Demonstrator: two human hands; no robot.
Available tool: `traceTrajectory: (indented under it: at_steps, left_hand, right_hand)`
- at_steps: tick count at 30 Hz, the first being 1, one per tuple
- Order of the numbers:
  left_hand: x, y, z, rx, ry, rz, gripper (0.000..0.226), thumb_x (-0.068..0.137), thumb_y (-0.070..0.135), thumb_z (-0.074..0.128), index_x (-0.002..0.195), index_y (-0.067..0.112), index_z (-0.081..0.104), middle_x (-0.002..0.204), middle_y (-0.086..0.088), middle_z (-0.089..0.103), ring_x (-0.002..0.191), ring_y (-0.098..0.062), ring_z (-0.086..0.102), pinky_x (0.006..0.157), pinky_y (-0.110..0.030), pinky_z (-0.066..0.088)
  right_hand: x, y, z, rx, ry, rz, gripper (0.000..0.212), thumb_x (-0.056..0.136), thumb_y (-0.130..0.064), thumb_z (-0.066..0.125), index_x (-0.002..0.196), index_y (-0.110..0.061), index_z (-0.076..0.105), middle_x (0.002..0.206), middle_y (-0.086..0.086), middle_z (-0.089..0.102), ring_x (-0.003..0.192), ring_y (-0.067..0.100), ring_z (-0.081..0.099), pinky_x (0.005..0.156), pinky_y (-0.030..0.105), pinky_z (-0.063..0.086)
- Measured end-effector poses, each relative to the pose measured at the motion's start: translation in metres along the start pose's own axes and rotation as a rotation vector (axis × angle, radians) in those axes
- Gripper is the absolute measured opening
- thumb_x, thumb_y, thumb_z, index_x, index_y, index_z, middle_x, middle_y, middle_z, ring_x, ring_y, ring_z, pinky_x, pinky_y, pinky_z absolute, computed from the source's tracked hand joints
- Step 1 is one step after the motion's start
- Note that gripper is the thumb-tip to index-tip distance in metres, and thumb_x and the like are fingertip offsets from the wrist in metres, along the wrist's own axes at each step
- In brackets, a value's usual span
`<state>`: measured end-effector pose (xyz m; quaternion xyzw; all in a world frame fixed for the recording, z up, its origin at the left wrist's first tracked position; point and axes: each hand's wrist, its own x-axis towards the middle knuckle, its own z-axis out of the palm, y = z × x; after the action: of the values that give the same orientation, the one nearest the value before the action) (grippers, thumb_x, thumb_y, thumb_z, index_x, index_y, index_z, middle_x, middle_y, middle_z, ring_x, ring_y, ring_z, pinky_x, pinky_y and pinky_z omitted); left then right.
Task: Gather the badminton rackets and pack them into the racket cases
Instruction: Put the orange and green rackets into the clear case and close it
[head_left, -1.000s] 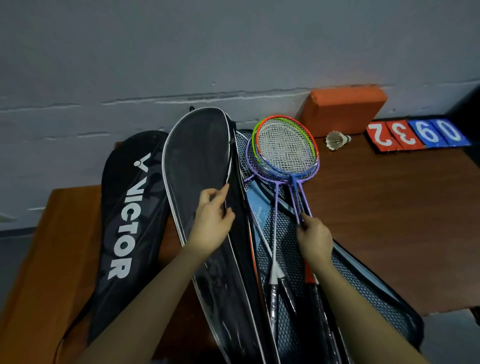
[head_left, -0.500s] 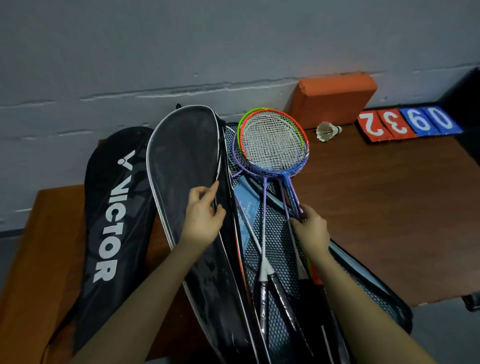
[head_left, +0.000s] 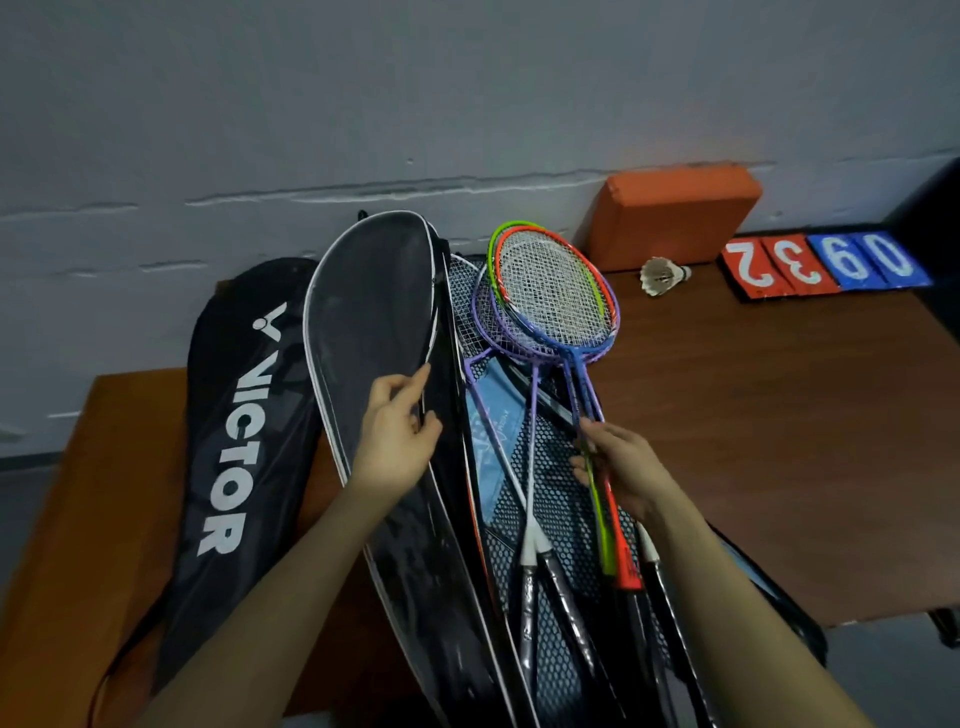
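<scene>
An open racket case (head_left: 540, 499) lies across the middle of the brown worktop (head_left: 779, 441), its mesh-lined inside facing up. Its black lid (head_left: 374, 312), edged in white, is lifted on the left side, and the left hand (head_left: 397, 441) grips that lid's right edge, thumb in front and fingers curled around the rim. Inside the case lies a bundle of rackets (head_left: 550, 296) with their heads at the far end, stacked one over another: frames in orange, green, blue and purple overlap, with a white-strung head partly under them to the left. Their thin shafts run toward the near side and their grips lie on the mesh lining. The right hand (head_left: 618, 467) pinches the shafts of the coloured rackets where they bunch together, fingers curled around them.

To the left, a second black case (head_left: 234, 441) with white "VICTOR" lettering lies zipped flat, partly on the worktop and reaching up to the grey wall (head_left: 467, 104). At the far right, an orange block (head_left: 675, 218) leans against the wall. Just in front of it a white shuttlecock (head_left: 662, 275) lies on its side. Right of that, red and blue score cards (head_left: 826, 265) lie flat showing 2, 3, 9, 0 upside down.
</scene>
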<state>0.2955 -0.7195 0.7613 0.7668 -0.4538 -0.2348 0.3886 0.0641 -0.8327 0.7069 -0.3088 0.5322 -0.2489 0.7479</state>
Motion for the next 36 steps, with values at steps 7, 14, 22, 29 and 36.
traceTrajectory:
  at_steps: [7, 14, 22, 29, 36]
  left_hand:
    - [-0.008, 0.001, -0.012, 0.000, 0.029, 0.024, 0.053, 0.090, 0.009, 0.053, 0.140, 0.018, 0.037, 0.116, 0.002, 0.036, 0.070, -0.008, 0.047, 0.077, -0.016, 0.040]
    - [-0.004, 0.002, -0.014, 0.030, 0.011, 0.048, 0.055, 0.088, 0.007, 0.056, 0.139, 0.015, 0.039, 0.114, -0.001, 0.039, 0.073, -0.013, 0.049, 0.079, -0.015, 0.037]
    - [0.015, 0.011, 0.009, 0.035, 0.006, 0.030, 0.052, 0.085, 0.004, 0.057, 0.136, 0.007, 0.043, 0.109, -0.008, 0.043, 0.094, -0.024, 0.053, 0.077, -0.009, 0.028]
    - [0.033, 0.037, 0.023, 0.011, 0.106, 0.048, 0.043, 0.084, 0.002, 0.056, 0.126, 0.003, 0.054, 0.090, -0.011, 0.051, 0.096, -0.031, 0.056, 0.075, -0.024, 0.036]
    - [0.027, 0.041, 0.045, -0.051, 0.215, 0.033, 0.026, 0.083, 0.002, 0.056, 0.108, -0.004, 0.062, 0.070, 0.003, 0.039, 0.080, -0.032, 0.052, 0.073, -0.032, 0.038]
  right_hand:
    - [-0.012, -0.004, 0.021, 0.068, -0.076, -0.039, 0.010, 0.097, -0.011, 0.043, 0.095, -0.006, 0.051, 0.084, 0.015, 0.062, 0.048, 0.015, 0.050, 0.037, 0.020, 0.037]
    - [-0.025, -0.010, 0.014, 0.130, -0.152, -0.109, 0.013, 0.098, -0.011, 0.040, 0.104, -0.006, 0.051, 0.080, 0.010, 0.052, 0.046, 0.009, 0.034, 0.034, 0.018, 0.027]
    - [-0.059, 0.001, -0.009, 0.011, -0.202, -0.182, 0.015, 0.093, -0.011, 0.046, 0.105, -0.005, 0.051, 0.079, 0.006, 0.054, 0.049, 0.010, 0.034, 0.037, 0.018, 0.023]
    - [-0.076, 0.022, -0.040, -0.128, -0.136, -0.172, 0.015, 0.089, -0.020, 0.052, 0.085, -0.012, 0.064, 0.082, 0.017, 0.046, 0.051, 0.016, 0.031, 0.038, 0.021, 0.024]
    - [-0.093, 0.045, -0.063, -0.113, -0.009, -0.141, 0.027, 0.086, -0.011, 0.057, 0.111, -0.009, 0.064, 0.082, 0.018, 0.056, 0.047, 0.019, 0.032, 0.047, 0.030, 0.018]
